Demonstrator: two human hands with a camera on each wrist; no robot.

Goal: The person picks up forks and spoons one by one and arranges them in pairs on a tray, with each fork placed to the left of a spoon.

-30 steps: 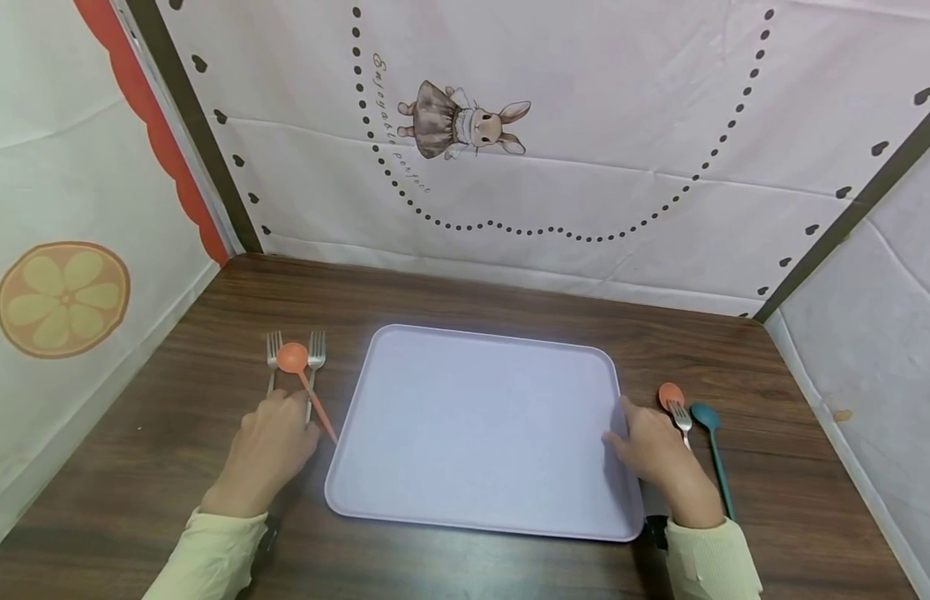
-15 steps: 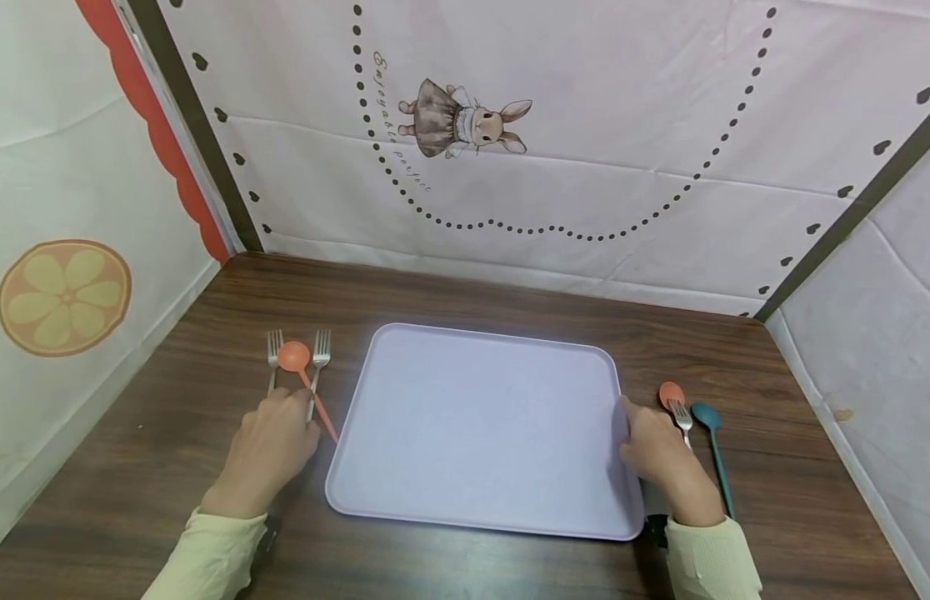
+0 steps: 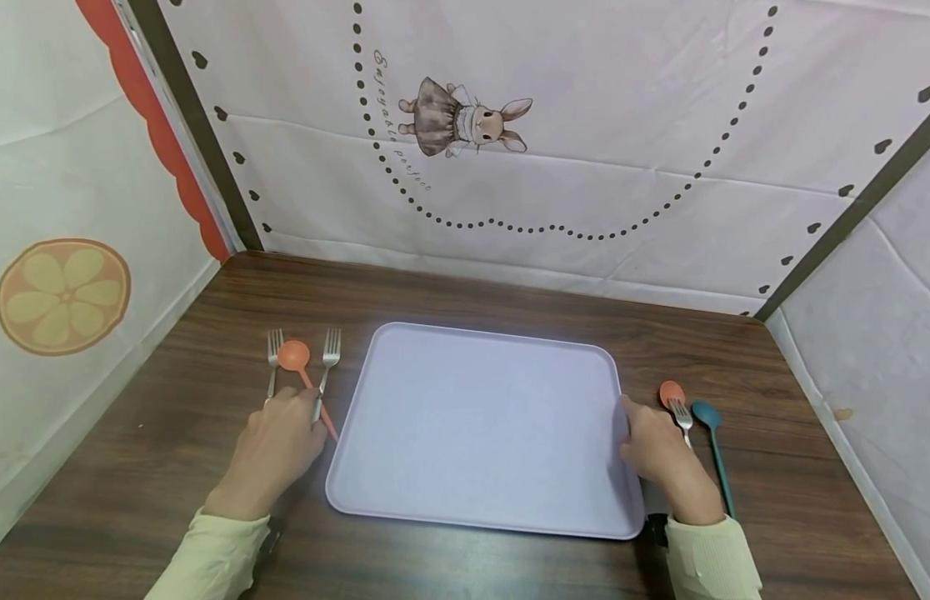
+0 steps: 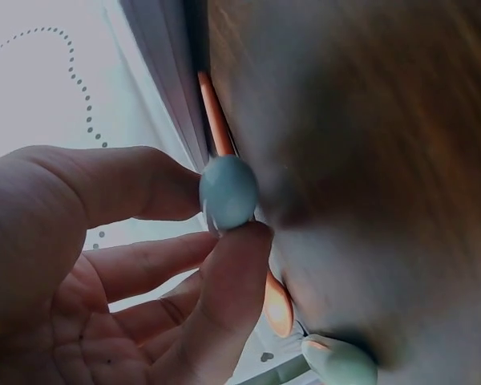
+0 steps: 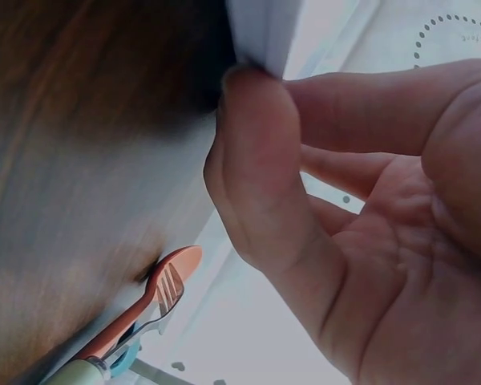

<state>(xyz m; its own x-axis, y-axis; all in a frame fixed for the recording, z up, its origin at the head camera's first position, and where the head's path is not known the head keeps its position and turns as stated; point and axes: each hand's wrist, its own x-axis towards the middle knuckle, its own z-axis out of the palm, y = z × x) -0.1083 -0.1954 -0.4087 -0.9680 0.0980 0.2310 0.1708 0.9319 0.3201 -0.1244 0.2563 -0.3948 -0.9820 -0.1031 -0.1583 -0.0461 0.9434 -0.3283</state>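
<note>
- Dark wooden table (image 3: pixel 802 433), walled at back and sides by white cloth (image 3: pixel 607 133); rabbit print (image 3: pixel 435 118) on the back panel, fruit-slice print (image 3: pixel 63 297) on the left one.
- At mid-table, flat: pale lilac tray (image 3: pixel 480 429); cutlery to either side.
- Left of tray: outer fork (image 3: pixel 274 346), with near orange spoon (image 3: pixel 293 356) just beside; handle of the latter slanting towards the tray's left edge, crossed by the inner fork (image 3: pixel 331 350) and so in its way; contact at the crossing, cannot tell.
- Right of tray: small fork (image 3: pixel 682 416) overlapping far orange spoon (image 3: pixel 670 391); teal spoon (image 3: pixel 707 415) just beside; lower ends of the first two hidden in the head view.
- Left hand (image 3: pixel 276 446): clamped in a pinch on the inner fork, by its pale blue-green handle (image 4: pixel 228 192); between near orange spoon and outer fork, left of tray.
- Right hand (image 3: pixel 652 442): thumb and finger together on the tray's right rim; cutlery well clear of the fingertips.
</note>
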